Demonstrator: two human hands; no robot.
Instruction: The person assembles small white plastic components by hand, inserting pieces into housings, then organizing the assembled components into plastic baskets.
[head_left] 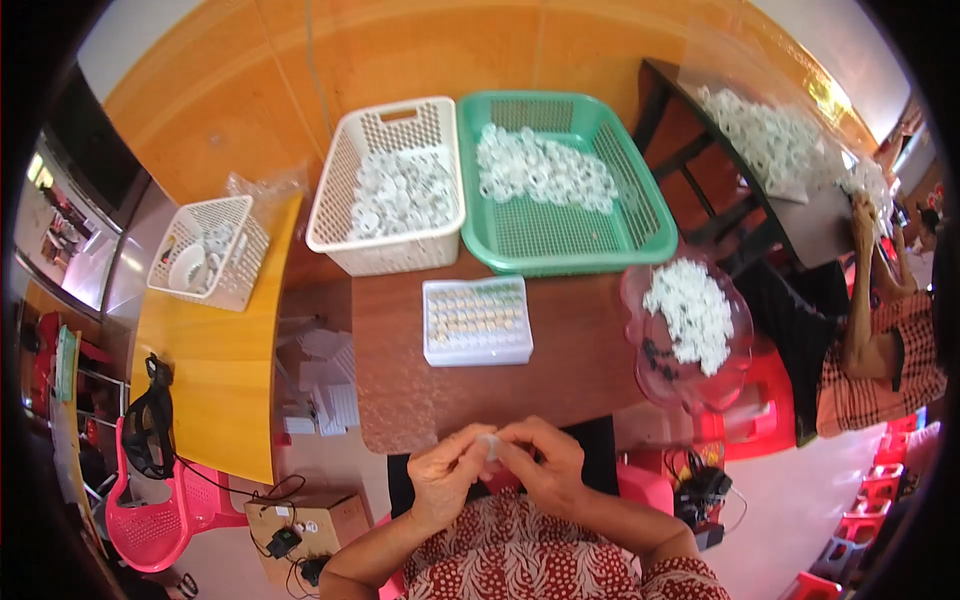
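Close to my body, just off the front edge of the brown table [400, 400], my two hands meet. Between their fingertips is a small whitish, see-through round plastic piece [489, 446]. My left hand [445, 478] pinches it from one side and my right hand [546, 466] from the other; the fingers hide most of it. Ahead of them stands a white tray [478, 357] with rows of small pale and tan parts. To the right, a pink translucent bowl [633, 295] holds many small white pieces and a few black ones.
A white basket [385, 258] and a green basket [575, 264] with clear-white plastic parts stand at the table's back. A smaller white basket [235, 285] sits on the yellow table [210, 400] at left. At right, a person [880, 350] handles bagged parts [775, 140] by a dark table.
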